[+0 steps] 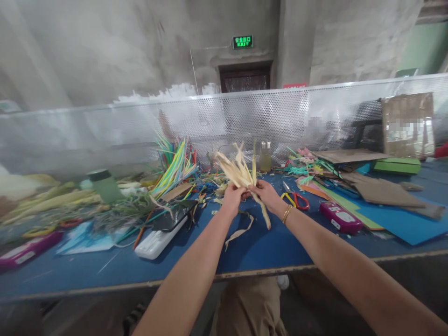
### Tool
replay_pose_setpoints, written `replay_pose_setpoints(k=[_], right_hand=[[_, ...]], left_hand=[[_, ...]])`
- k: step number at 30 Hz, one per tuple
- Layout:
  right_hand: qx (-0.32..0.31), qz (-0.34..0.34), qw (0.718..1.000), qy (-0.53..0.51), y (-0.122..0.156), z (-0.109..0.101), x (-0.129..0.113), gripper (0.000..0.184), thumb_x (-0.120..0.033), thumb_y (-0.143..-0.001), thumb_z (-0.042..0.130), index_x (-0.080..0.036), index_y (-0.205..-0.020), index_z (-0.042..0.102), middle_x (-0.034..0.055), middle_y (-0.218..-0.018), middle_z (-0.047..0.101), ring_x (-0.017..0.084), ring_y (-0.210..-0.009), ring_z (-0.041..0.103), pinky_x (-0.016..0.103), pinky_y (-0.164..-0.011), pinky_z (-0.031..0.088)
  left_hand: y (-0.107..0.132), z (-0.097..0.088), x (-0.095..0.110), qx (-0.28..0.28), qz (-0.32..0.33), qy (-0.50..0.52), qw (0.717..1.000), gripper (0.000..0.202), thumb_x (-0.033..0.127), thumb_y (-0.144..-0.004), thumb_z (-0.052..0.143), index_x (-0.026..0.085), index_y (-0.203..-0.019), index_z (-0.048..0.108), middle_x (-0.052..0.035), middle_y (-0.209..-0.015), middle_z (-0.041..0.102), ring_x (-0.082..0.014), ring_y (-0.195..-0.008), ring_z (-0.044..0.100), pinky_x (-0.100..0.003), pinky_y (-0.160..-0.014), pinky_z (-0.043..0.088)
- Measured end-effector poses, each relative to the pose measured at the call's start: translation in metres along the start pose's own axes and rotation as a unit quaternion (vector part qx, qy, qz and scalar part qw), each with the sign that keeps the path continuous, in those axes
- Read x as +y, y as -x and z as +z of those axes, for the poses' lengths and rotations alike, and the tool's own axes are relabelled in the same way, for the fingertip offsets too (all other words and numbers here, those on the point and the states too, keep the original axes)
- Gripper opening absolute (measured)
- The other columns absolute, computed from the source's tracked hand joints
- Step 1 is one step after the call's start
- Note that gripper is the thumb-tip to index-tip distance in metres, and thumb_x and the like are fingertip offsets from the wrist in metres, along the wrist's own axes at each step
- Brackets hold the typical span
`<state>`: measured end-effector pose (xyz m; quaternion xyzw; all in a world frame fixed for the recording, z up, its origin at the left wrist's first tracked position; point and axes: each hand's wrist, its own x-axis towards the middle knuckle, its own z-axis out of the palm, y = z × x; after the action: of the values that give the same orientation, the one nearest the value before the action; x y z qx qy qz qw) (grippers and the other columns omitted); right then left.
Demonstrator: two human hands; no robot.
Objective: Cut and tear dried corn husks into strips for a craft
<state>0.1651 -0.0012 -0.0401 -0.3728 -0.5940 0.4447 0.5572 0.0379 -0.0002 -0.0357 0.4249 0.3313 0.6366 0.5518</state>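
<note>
A bundle of pale dried leaf strips (238,170) fans upward above the blue table (266,247). My left hand (231,198) is closed round the base of the bundle. My right hand (265,193), a gold bracelet on its wrist, pinches the same bundle from the right, and one strip (264,212) hangs down below it. A loose curled strip (241,231) lies on the table under my hands.
Red and yellow scissors (296,198) lie right of my hands. A pink case (340,218), blue and green paper sheets (392,217) and cardboard sit at the right. Coloured strips (175,170), a white box (157,240), a green bottle (104,185) lie left. A perforated metal screen (245,121) stands behind.
</note>
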Motion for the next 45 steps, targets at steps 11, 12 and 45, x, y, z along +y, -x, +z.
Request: replay_pose_setpoints(k=[11,12,45], right_hand=[[-0.022,0.087,0.98,-0.177,-0.007,0.0,0.002,0.023,-0.032,-0.073,0.073,-0.017,-0.082,0.059,-0.0004,-0.06,0.059,0.011,-0.051,0.051,0.024,-0.051,0.048],[-0.025,0.088,0.98,-0.177,-0.006,0.0,0.003,0.023,-0.032,-0.073,0.073,-0.017,-0.083,0.059,-0.0004,-0.061,0.059,0.011,-0.052,0.051,0.024,-0.051,0.049],[-0.081,-0.148,0.924,0.344,-0.002,-0.011,0.01,0.028,-0.04,-0.087,0.047,-0.018,-0.079,0.061,0.0012,-0.071,0.06,0.015,-0.069,0.053,0.026,-0.064,0.039]], left_hand=[[-0.002,-0.003,0.011,0.04,-0.163,0.135,0.977,0.011,0.015,-0.081,0.055,0.011,-0.087,0.062,-0.0064,-0.067,0.064,-0.0113,-0.054,0.06,-0.018,-0.048,0.049],[-0.001,-0.003,0.012,0.041,-0.162,0.136,0.977,0.012,0.02,-0.083,0.055,0.011,-0.088,0.062,-0.0058,-0.067,0.064,-0.0109,-0.053,0.06,-0.018,-0.046,0.048],[-0.004,-0.015,0.015,0.014,-0.27,-0.022,0.962,0.043,0.049,-0.086,0.038,0.016,-0.063,0.053,-0.0026,-0.051,0.053,-0.0092,-0.042,0.049,-0.017,-0.038,0.035]])
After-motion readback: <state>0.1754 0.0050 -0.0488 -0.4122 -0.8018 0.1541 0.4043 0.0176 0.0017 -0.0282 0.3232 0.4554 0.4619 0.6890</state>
